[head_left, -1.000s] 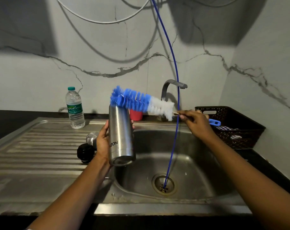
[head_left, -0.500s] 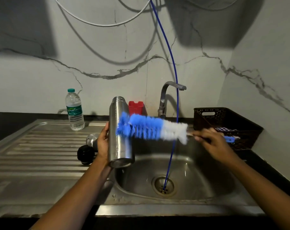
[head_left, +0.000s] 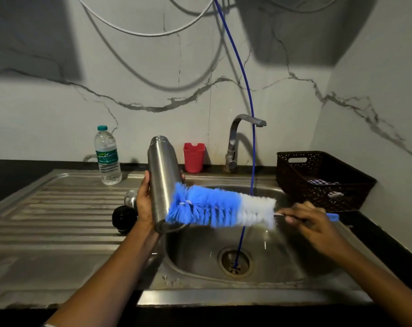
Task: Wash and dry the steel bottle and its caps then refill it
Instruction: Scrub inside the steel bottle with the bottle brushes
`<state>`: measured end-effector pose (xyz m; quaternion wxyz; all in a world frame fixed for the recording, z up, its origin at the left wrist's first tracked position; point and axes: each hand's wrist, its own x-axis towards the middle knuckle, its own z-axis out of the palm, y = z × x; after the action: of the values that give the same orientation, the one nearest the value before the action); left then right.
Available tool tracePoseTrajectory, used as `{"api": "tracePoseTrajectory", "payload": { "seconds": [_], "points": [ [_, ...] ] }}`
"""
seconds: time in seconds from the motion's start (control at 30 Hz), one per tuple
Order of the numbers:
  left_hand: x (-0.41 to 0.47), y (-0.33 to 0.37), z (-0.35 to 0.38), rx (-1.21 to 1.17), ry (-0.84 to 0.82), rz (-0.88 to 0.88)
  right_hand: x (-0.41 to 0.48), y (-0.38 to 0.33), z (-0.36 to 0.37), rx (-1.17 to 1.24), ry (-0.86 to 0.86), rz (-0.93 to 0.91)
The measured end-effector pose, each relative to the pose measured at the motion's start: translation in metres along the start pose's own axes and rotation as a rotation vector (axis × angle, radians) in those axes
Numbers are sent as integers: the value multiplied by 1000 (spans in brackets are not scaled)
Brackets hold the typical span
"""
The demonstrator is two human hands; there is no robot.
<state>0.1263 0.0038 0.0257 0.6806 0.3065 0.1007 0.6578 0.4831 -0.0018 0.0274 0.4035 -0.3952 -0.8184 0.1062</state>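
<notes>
Left hand (head_left: 144, 204) clasps the mouth-up steel bottle (head_left: 163, 171) above the sink (head_left: 247, 297); right hand (head_left: 306, 217) pinches a brush (head_left: 219, 208) lying crosswise at the bottle's base.

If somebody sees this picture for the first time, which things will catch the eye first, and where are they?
The blue and white bottle brush stands out most: the right hand holds its handle over the sink, with the blue bristles against the lower side of the steel bottle. The left hand grips that bottle nearly upright, its mouth uncapped. Next comes the thin blue tube, hanging from above down into the drain.
</notes>
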Motion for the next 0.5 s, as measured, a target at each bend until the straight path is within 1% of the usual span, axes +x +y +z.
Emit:
{"api": "tracePoseTrajectory", "payload": {
  "seconds": [0.07, 0.13, 0.2, 0.27, 0.3, 0.37, 0.43, 0.5],
  "points": [
    [0, 0, 1, -36, -1, -11, 16, 3, -1, -18, 27, -2],
    [-2, -3, 5, -84, -126, -80, 48, 7, 7, -37, 67, 31],
    [-2, -4, 3, -108, -93, -108, 82, 3, 18, -79, 112, 68],
    [1, -7, -6, -148, -119, -139, 101, -2, 26, -54, 130, 121],
    [2, -9, -8, -137, -147, -127, 103, -2, 27, -33, 119, 134],
    [2, -9, -5, -94, -146, -81, 89, -8, 27, -13, 81, 128],
    [-1, -5, 4, -19, -127, -47, 57, -8, 21, 17, 40, 115],
    [-4, -5, 5, -20, -113, -70, 16, -7, 10, 37, -14, 54]
  ]
}}
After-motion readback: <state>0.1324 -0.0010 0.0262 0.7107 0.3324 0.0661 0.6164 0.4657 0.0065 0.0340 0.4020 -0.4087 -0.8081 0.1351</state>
